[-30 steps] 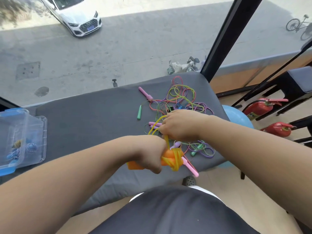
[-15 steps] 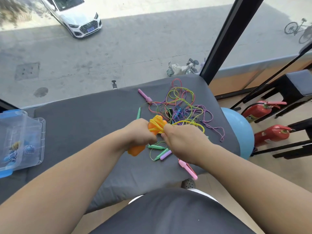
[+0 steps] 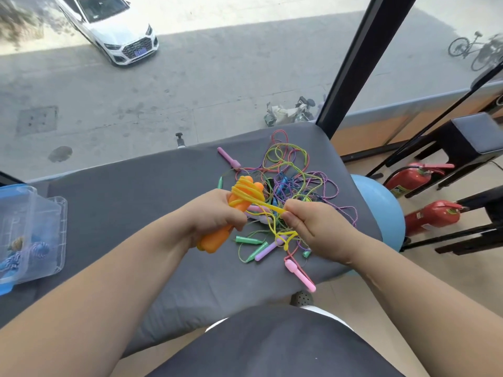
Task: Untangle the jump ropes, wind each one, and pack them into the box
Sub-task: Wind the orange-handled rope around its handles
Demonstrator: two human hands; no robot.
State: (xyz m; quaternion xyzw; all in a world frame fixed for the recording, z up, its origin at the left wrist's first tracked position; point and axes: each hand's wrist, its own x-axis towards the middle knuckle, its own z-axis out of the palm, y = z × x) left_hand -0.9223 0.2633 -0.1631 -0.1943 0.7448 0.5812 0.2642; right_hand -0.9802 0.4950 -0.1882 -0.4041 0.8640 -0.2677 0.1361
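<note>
My left hand (image 3: 215, 216) grips a pair of orange jump-rope handles (image 3: 215, 240) with yellow cord wound round their upper end (image 3: 246, 193). My right hand (image 3: 313, 227) pinches the loose yellow cord (image 3: 268, 209) just right of the handles, and more of it hangs knotted below. Behind both hands lies a tangle of coloured ropes (image 3: 294, 175) on the grey cushion (image 3: 136, 200). Loose handles lie around: pink (image 3: 228, 159), green (image 3: 246, 240), purple (image 3: 265, 251) and pink (image 3: 299, 276). The clear box (image 3: 35, 240) with a blue lid stands at the left.
The box holds wound ropes (image 3: 16, 254). A blue ball (image 3: 381, 210) sits right of the cushion, with two red fire extinguishers (image 3: 413, 178) and black stools (image 3: 473, 137) beyond. A black window post (image 3: 353, 61) rises behind the cushion.
Both hands rose from the cushion's near edge to its middle. The yellow cord went round the orange handles, and my right hand now draws the loose end out to the right.
</note>
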